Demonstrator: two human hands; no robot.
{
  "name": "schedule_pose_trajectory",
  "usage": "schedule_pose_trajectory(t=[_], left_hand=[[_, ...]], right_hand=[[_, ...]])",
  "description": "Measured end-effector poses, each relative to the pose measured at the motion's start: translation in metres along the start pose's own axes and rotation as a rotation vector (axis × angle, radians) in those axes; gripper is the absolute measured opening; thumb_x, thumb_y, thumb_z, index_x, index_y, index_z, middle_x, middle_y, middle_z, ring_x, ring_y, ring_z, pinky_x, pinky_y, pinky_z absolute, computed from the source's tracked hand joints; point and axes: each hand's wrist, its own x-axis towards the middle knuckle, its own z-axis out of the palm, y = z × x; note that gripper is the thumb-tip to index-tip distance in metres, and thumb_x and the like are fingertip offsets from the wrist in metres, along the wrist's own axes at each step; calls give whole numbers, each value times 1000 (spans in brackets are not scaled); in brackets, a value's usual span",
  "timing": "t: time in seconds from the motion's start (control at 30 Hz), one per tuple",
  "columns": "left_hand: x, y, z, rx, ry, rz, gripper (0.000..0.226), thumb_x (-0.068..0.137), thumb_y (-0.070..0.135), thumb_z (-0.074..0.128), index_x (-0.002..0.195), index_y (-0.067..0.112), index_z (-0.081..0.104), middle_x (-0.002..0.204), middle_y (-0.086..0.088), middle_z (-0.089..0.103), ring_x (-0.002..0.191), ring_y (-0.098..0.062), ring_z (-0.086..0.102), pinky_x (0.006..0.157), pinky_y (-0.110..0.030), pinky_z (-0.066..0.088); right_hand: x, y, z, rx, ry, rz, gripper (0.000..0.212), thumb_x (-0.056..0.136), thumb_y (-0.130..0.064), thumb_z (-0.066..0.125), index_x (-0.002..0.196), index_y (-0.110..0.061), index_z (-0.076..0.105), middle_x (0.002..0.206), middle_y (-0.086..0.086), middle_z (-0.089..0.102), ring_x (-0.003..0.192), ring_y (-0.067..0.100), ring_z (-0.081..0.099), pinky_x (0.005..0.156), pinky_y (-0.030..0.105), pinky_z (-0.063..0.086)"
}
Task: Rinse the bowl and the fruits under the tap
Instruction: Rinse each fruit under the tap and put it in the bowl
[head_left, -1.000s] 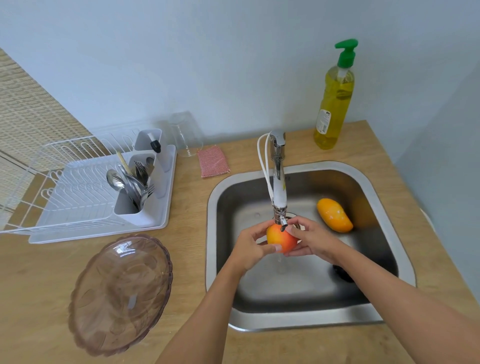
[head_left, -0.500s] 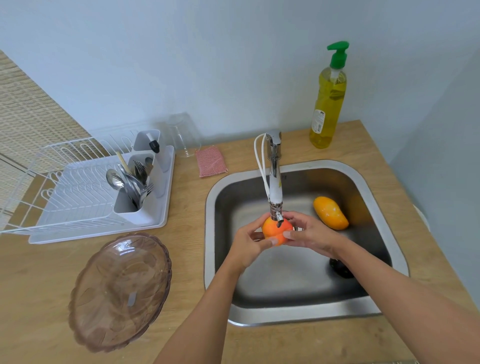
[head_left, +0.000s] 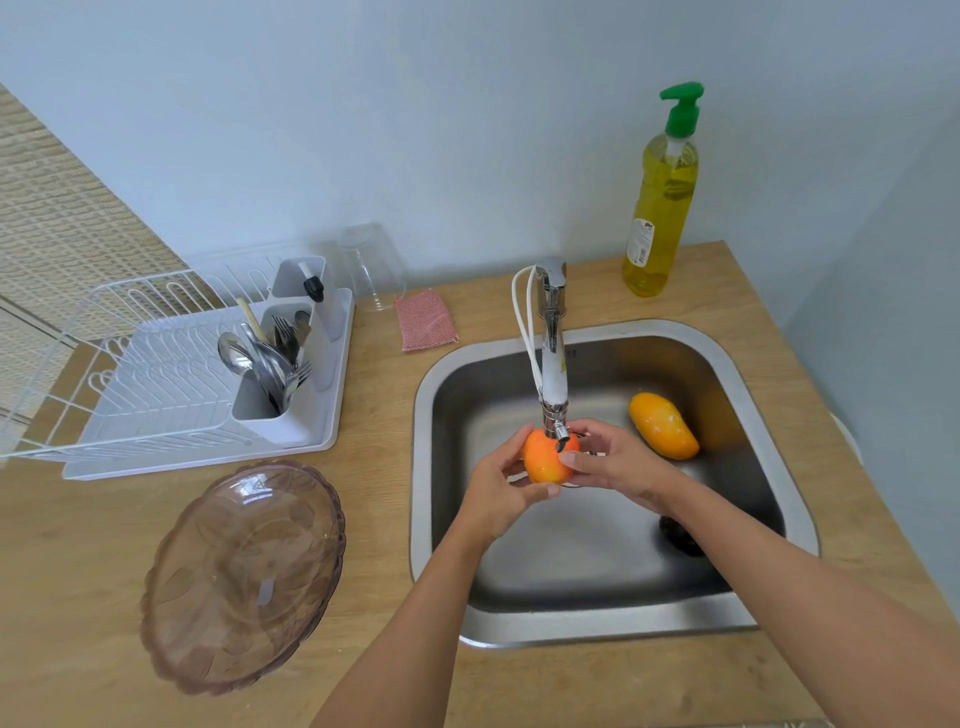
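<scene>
A: What is being seen around the hands, starting with the largest thing?

B: The wooden counter (head_left: 363, 519) is lying under everything. The steel sink (head_left: 769, 467) is being reached into by both arms; a yellow mango (head_left: 664, 426) is resting in it, just beyond the right hand (head_left: 621, 462).

A: And away from the hands?

B: The white dish rack (head_left: 156, 374) is standing far to the left of the left hand (head_left: 496, 493), with spoons and forks being held in its cutlery cup (head_left: 265, 405). The tinted glass bowl (head_left: 241, 577) is lying nearer, left of the left forearm; nothing is being held in it.

A: What is being gripped?

B: An orange-red fruit (head_left: 545, 460) is being clasped from both sides, fingers curled around it, directly beneath the tap (head_left: 551, 358). A soap bottle (head_left: 662, 202), partly filled with yellow liquid, is standing far beyond the right hand.
</scene>
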Motion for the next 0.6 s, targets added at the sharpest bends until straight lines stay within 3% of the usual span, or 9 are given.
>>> schedule_pose_trajectory(t=[0.1, 0.3, 0.4, 0.5, 0.6], left_hand=[[-2, -1, 4, -28, 50, 36, 69, 75, 13, 87, 135, 32, 59, 132, 13, 60, 117, -14, 61, 84, -11, 53], [-1, 7, 1, -32, 24, 37, 41, 84, 26, 81, 119, 42, 66, 112, 15, 73, 103, -5, 69, 84, -16, 55], [-2, 7, 2, -38, 27, 33, 54, 86, 23, 79, 137, 27, 61, 125, 6, 69, 112, -13, 67, 96, -27, 56], [-6, 5, 6, -40, 10, 37, 73, 82, 14, 82, 146, 28, 51, 138, 7, 60, 123, -14, 59, 95, -20, 53], [-7, 6, 5, -42, -8, 34, 74, 81, 13, 82, 145, 34, 51, 139, 10, 58, 124, -12, 58, 91, -15, 51]], right_hand=[[0, -2, 1, 8, -7, 40, 56, 78, -35, 77, 130, -19, 60, 128, 14, 63, 114, 31, 66, 96, 48, 56], [-4, 3, 0, -66, -18, -19, 53, 84, -26, 79, 131, -34, 55, 130, 3, 58, 118, 23, 60, 93, 40, 58], [-2, 3, 3, -14, 16, 3, 46, 85, -26, 77, 127, -28, 58, 128, 10, 58, 116, 27, 63, 91, 42, 59], [-1, -1, 6, 110, 58, 62, 41, 85, -29, 73, 123, -20, 61, 128, 18, 61, 105, 33, 70, 85, 41, 61], [-2, -2, 6, 105, 35, 100, 50, 79, -39, 73, 124, -20, 62, 127, 18, 64, 102, 34, 73, 85, 42, 61]])
